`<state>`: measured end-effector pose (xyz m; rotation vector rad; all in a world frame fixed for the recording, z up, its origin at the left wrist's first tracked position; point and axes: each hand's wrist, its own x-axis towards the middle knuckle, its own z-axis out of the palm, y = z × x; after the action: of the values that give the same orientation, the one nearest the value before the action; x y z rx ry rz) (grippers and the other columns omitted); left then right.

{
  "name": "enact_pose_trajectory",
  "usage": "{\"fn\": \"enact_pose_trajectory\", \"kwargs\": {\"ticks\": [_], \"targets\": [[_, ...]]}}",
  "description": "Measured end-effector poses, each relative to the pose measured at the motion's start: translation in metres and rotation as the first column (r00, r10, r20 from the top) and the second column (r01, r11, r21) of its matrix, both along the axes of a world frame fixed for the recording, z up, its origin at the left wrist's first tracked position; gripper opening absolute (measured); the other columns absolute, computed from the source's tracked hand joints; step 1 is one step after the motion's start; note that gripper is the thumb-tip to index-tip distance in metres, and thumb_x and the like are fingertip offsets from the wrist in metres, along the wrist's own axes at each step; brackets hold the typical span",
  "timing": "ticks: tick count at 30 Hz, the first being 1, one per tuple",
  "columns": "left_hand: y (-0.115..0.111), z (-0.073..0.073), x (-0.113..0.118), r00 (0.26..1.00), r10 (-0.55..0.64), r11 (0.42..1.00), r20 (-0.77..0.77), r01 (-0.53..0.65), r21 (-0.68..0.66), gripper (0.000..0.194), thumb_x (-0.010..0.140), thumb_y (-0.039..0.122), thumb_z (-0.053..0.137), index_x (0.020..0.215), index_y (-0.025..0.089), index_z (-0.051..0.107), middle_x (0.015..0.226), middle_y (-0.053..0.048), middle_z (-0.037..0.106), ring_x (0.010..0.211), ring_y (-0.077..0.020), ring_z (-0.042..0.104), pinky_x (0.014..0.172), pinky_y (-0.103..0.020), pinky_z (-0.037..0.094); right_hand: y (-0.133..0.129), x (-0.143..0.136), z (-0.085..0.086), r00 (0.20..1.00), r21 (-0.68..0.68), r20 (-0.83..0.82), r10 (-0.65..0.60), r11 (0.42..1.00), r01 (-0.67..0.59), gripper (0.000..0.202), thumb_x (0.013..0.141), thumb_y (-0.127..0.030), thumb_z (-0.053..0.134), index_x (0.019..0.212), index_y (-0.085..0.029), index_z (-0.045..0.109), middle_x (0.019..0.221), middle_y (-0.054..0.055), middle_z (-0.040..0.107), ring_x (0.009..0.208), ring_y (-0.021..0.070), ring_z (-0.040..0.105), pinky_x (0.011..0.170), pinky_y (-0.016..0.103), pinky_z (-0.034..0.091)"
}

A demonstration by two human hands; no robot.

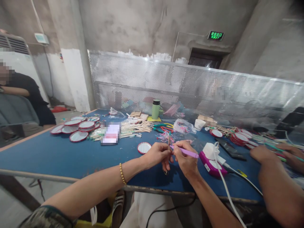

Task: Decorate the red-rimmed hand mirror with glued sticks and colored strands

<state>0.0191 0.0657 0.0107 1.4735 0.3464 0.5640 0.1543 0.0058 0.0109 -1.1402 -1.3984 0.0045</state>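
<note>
My left hand [158, 154] is closed around a flat wooden stick [169, 139] with a teal upper end, held upright above the blue table. Its fingers hide the lower part, and a small dark loop hangs below them. My right hand [186, 161] is closed on a purple pen-shaped tool [190, 153], whose tip points left to the stick. The exact meeting of tip and stick is too small to make out. Just left of my hands lies a round white disc [144, 147] with a red rim. Behind them is a small heap of pink and white strings [165, 137].
Red-rimmed discs [79, 135] and wooden sticks [133, 128] lie on the left. A green bottle [155, 109], pliers [166, 128] and a paper cup [199, 124] stand behind. To the right are a purple power strip [211, 166] with cables and another person's hands [266, 155].
</note>
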Motion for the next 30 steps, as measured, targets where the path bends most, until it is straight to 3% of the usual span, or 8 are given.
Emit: {"fn": "enact_pose_trajectory", "kwargs": {"ticks": [30], "targets": [[-0.0012, 0.001, 0.0001, 1.0, 0.008, 1.0, -0.002, -0.008, 0.006, 0.043, 0.072, 0.051, 0.07, 0.078, 0.011, 0.055, 0.067, -0.004, 0.064, 0.043, -0.013, 0.061, 0.038, -0.022, 0.051, 0.0023, 0.0027, -0.0047, 1.0, 0.008, 0.002, -0.009, 1.0, 0.009, 0.016, 0.083, -0.028, 0.056, 0.069, -0.021, 0.06, 0.054, -0.001, 0.058, 0.049, 0.0138, 0.054, 0.045, 0.025, 0.041]]}}
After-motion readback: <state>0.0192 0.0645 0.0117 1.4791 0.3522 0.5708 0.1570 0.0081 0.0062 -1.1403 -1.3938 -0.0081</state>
